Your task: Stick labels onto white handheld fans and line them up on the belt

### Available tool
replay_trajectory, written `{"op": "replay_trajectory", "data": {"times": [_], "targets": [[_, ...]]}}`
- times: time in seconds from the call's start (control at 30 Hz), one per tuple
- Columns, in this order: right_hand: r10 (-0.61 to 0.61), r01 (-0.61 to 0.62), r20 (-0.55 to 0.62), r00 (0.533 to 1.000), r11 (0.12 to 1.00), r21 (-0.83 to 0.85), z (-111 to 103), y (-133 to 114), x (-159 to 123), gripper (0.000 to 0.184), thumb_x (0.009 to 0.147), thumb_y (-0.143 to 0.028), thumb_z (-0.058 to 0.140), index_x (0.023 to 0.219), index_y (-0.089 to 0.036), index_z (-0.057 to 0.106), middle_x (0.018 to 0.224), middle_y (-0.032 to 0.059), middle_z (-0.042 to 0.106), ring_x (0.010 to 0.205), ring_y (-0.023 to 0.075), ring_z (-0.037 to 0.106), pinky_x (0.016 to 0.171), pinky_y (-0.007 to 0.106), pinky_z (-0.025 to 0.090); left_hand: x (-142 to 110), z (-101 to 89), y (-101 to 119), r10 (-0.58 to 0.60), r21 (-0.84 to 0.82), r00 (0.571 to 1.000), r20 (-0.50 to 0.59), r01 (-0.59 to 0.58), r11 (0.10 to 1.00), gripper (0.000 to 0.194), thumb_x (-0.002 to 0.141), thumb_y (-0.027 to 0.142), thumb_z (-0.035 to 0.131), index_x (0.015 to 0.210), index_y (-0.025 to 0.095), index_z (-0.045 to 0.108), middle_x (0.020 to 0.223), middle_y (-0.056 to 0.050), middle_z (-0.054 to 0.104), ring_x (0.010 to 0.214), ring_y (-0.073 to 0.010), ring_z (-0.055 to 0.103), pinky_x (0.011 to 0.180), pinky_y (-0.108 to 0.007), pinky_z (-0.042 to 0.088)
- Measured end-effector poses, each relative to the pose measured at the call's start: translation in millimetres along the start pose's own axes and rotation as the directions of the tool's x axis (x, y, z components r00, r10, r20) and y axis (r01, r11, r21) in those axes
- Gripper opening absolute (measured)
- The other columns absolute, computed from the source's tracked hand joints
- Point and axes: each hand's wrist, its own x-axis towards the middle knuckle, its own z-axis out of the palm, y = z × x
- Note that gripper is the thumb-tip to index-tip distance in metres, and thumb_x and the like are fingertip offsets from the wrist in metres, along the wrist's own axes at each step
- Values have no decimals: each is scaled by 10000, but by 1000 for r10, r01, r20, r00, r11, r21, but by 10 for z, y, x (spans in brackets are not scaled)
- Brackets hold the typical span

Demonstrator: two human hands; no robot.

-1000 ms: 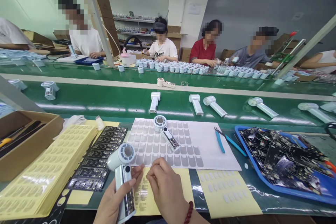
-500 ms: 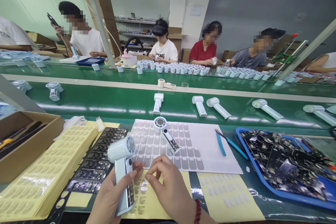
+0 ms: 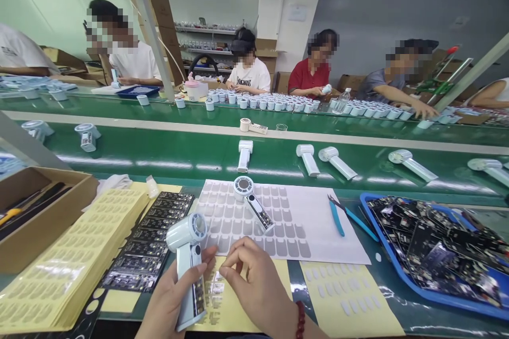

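My left hand (image 3: 170,299) is wrapped round the handle of a white handheld fan (image 3: 186,262), held upright with its round head at the top and its open circuit side facing right. My right hand (image 3: 254,286) is beside it, fingertips pinched together over a yellow sticker sheet (image 3: 222,296); what they pinch is too small to see. A second fan (image 3: 250,204) with an exposed board lies on a white sheet of grey stickers (image 3: 302,222) just beyond my hands.
Stacked yellow sheets (image 3: 59,270), black circuit panels (image 3: 147,249) and a cardboard box (image 3: 35,217) lie left. Blue cutters (image 3: 338,217) and a blue tray of boards (image 3: 437,249) lie right. Fans (image 3: 244,153) ride the green conveyor (image 3: 159,153). Several people work opposite.
The fan in my left hand has tilted slightly and shifted a little right. My right fingers have closed into a tighter pinch. The fans on the conveyor have drifted to the right.
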Motion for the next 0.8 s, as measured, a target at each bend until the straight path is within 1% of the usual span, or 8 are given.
{"op": "replay_trajectory", "data": {"times": [0.1,0.17,0.27,0.37,0.47,0.53,0.63,0.8], "targets": [[-66,65,0,998,973,-220,124,101,27,180,824,-37,597,747,-200,594,921,25,618,761,179,614,656,292,460,-20,24,8,-6,-22,1000,-17,5,1000,272,678,129,799,933,222,794,1034,-87,782,1157,-283,663,900,-280,562],[-87,86,8,996,962,-258,167,143,34,193,814,-20,583,746,-200,582,919,29,615,786,192,615,649,296,450,-16,19,-1,-25,-31,999,-22,24,999,270,678,139,800,937,217,793,1033,-92,781,1152,-287,665,900,-287,564],[-67,69,22,998,991,-116,97,102,17,187,830,-54,604,726,-210,600,886,-2,610,753,149,611,649,257,457,8,-7,-14,-42,-38,999,-16,42,998,294,674,178,813,965,207,789,1044,-96,778,1129,-297,675,901,-310,568],[-9,6,17,1000,984,177,-82,-55,-21,123,832,-154,657,728,-217,643,856,-10,590,702,127,570,599,234,434,34,-19,-10,-30,-29,1000,1,30,999,330,632,183,857,954,187,786,1032,-101,779,1075,-286,696,839,-269,576],[-23,14,23,999,945,327,-244,-258,-50,69,853,-226,650,786,-224,665,902,1,588,729,131,560,569,231,415,53,6,19,-3,-9,999,43,3,1000,377,623,239,891,975,171,775,888,-85,780,857,-235,732,686,-220,572],[-50,25,62,997,938,346,-298,-376,-54,61,861,-213,637,806,-229,660,952,2,596,774,132,582,587,226,426,65,40,46,-2,-22,999,51,3,1000,404,655,335,880,1009,179,764,836,-58,768,750,-202,712,624,-211,558],[-79,39,139,987,962,272,-300,-477,-36,117,835,-121,633,788,-227,639,976,-19,584,791,117,595,644,226,447,87,102,82,-28,-86,997,65,33,996,391,751,453,792,1042,194,757,912,-55,767,858,-232,710,696,-249,578],[-97,71,184,978,987,144,-246,-464,22,159,835,-80,637,765,-221,613,977,-36,547,735,93,576,663,233,463,118,204,109,-19,-106,998,65,26,994,262,876,375,674,1076,231,760,997,-54,765,1008,-246,692,749,-255,581]]}}
